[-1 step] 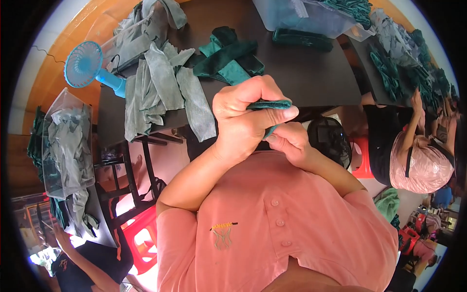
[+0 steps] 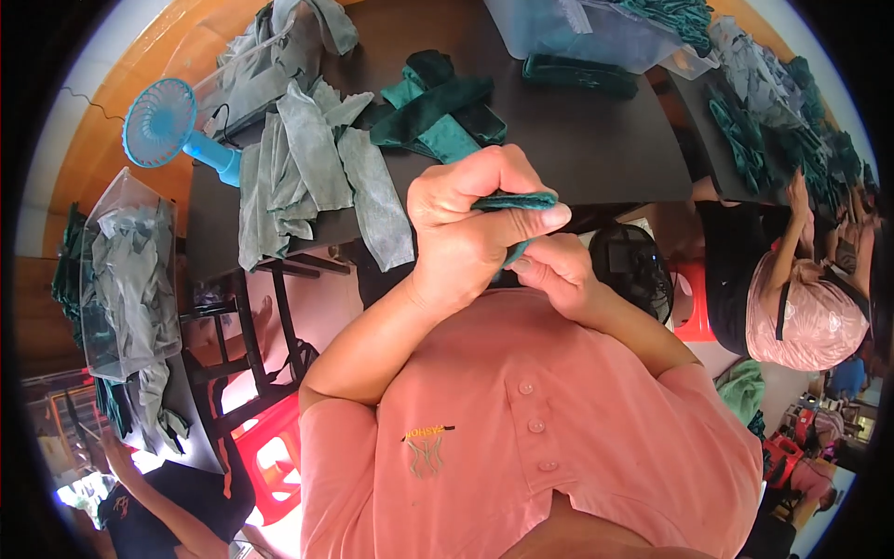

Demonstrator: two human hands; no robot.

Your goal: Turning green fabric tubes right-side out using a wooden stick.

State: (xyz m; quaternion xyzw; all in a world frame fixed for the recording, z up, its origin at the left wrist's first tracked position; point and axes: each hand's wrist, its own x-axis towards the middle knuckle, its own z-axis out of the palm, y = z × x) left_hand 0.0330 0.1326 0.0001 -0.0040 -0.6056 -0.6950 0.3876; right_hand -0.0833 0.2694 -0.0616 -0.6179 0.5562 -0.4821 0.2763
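Observation:
Between my hands, in front of my chest, is a folded dark green velvet strip point(image 2: 518, 200). My left hand point(image 2: 470, 228) is closed on it, thumb pressed along its upper fold and fingers curled round behind. Lower and to the right, my right hand point(image 2: 561, 272) pinches the strip's lower part. Most of the strip is hidden inside my fingers. On the dark table just beyond, several green velvet strips point(image 2: 433, 112) lie crossed over one another. To their left, a loose pile of grey-green fabric strips point(image 2: 312, 149) hangs partly over the near table edge.
A blue hand fan point(image 2: 160, 123) sits at the table's left. At the back stand a clear plastic bin point(image 2: 531, 33) and a folded green velvet bundle point(image 2: 579, 76). Another clear bin point(image 2: 93, 307) of grey cloth is at far left. Co-workers sit at both sides, near red stools point(image 2: 270, 466).

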